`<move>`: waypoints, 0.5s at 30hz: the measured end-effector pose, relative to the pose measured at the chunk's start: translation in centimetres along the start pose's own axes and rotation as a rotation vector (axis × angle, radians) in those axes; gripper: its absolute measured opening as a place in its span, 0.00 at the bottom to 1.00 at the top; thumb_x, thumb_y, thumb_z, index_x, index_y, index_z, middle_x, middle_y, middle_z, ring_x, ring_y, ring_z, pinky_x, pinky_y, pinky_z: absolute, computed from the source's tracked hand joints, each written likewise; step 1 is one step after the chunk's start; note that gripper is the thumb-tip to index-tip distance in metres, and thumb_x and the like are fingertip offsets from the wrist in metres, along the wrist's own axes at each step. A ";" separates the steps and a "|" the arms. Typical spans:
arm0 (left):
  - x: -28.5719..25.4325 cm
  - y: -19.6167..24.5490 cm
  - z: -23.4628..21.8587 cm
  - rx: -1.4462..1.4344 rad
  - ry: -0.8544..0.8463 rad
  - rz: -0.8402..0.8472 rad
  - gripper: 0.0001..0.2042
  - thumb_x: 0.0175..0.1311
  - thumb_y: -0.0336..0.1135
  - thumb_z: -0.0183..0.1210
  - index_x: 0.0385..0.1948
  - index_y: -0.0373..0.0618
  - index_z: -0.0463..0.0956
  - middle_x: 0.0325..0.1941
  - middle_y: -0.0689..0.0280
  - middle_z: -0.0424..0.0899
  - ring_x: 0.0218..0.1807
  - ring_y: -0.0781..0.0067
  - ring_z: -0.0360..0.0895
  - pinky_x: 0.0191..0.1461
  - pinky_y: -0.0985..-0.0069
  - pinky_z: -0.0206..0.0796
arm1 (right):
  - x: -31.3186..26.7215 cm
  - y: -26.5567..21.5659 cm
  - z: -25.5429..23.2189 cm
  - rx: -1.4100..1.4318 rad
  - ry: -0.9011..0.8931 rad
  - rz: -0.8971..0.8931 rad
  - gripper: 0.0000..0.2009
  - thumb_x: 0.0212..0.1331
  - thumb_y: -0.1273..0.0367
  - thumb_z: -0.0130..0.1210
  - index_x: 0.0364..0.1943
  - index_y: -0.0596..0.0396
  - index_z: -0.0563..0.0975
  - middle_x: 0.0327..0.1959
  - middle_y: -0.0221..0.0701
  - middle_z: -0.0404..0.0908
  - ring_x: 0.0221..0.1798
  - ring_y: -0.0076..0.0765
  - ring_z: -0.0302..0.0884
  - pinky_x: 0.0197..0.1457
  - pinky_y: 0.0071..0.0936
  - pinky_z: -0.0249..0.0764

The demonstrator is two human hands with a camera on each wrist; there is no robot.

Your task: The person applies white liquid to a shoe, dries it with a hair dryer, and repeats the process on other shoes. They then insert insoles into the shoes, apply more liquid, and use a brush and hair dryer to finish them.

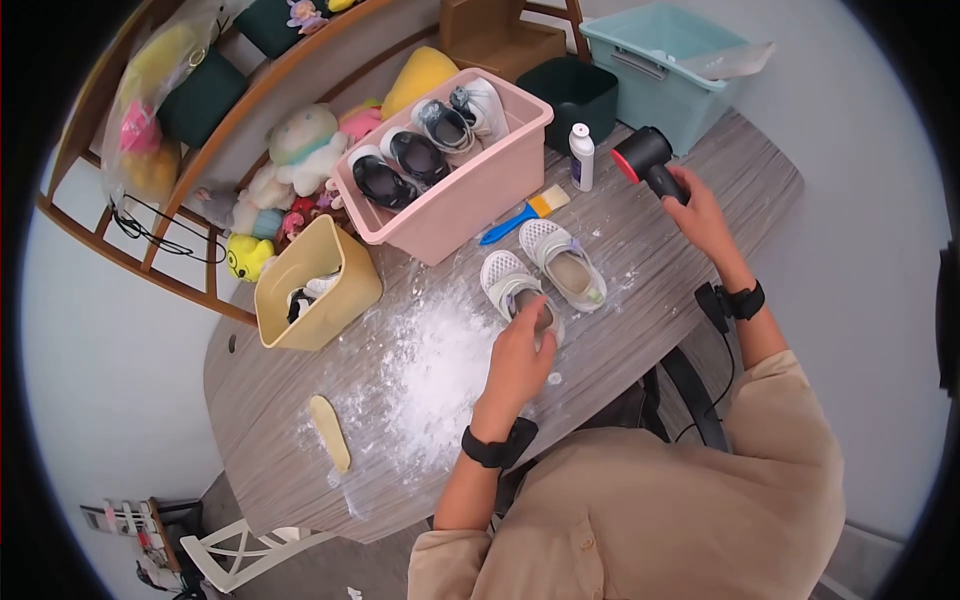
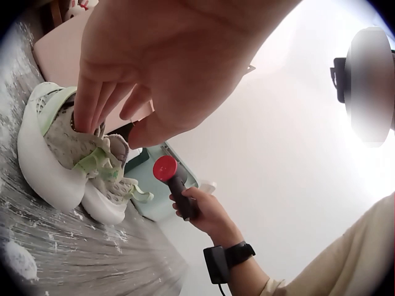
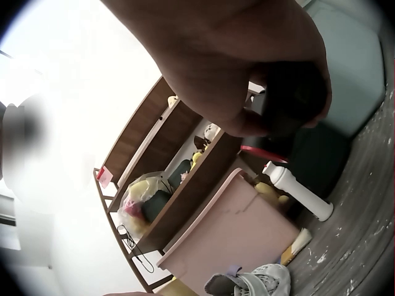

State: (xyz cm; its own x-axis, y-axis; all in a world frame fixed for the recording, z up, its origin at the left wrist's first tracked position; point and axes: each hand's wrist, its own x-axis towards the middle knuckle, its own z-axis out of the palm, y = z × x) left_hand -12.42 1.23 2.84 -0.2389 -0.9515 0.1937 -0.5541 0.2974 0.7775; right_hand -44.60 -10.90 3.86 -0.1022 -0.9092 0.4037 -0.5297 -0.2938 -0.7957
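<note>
My right hand [image 1: 700, 215] grips the handle of a black hair dryer [image 1: 646, 155] with a red rim, raised over the table's right side. My left hand [image 1: 517, 360] is over the nearer pale shoe [image 1: 503, 275], its fingertips reaching into the shoe's opening and the thumb held apart. In the left wrist view the fingers [image 2: 92, 105] dip past the collar of that white and green shoe [image 2: 46, 166]. Its mate [image 1: 565, 265] sits right beside it, toes pointing toward the pink bin. In the right wrist view the dryer [image 3: 296, 92] is dark under the hand.
White powder [image 1: 430, 370] is spread over the table, with a yellowish insole [image 1: 330, 433] at left. A blue-handled brush [image 1: 525, 215] and white bottle [image 1: 581, 157] stand behind the shoes. Pink bin [image 1: 470, 205] with shoes, yellow bin [image 1: 340, 300] and teal bin [image 1: 640, 70] line the back.
</note>
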 end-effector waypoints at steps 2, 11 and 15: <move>-0.6 -0.1 -0.3 0.062 -0.027 0.065 0.20 0.56 0.28 0.56 0.53 0.39 0.69 0.48 0.46 0.78 0.48 0.49 0.78 0.51 0.65 0.70 | -0.1 -0.1 0.2 -0.012 -0.003 -0.019 0.24 0.51 0.68 0.54 0.53 0.65 0.69 0.48 0.46 0.76 0.53 0.40 0.74 0.58 0.32 0.66; -0.1 0.2 0.0 0.293 -0.148 0.199 0.20 0.55 0.27 0.58 0.52 0.38 0.70 0.46 0.46 0.78 0.46 0.45 0.77 0.50 0.62 0.69 | -5.0 -6.4 -1.9 0.415 -0.076 0.239 0.22 0.53 0.71 0.53 0.54 0.64 0.70 0.45 0.35 0.77 0.46 0.25 0.73 0.51 0.23 0.69; 0.2 -0.2 -0.6 0.123 -0.146 0.049 0.16 0.58 0.27 0.57 0.50 0.37 0.72 0.43 0.49 0.80 0.40 0.55 0.79 0.45 0.69 0.72 | -8.5 -8.0 -1.7 0.681 -0.212 0.383 0.21 0.58 0.70 0.53 0.55 0.63 0.69 0.41 0.31 0.78 0.37 0.20 0.73 0.43 0.18 0.69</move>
State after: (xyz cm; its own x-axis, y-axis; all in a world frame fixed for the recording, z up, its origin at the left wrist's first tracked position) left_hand -11.93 0.90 3.10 -0.3764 -0.9167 0.1337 -0.6299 0.3591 0.6886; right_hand -40.93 -0.32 7.56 0.0250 -0.9997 0.0078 0.1456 -0.0040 -0.9893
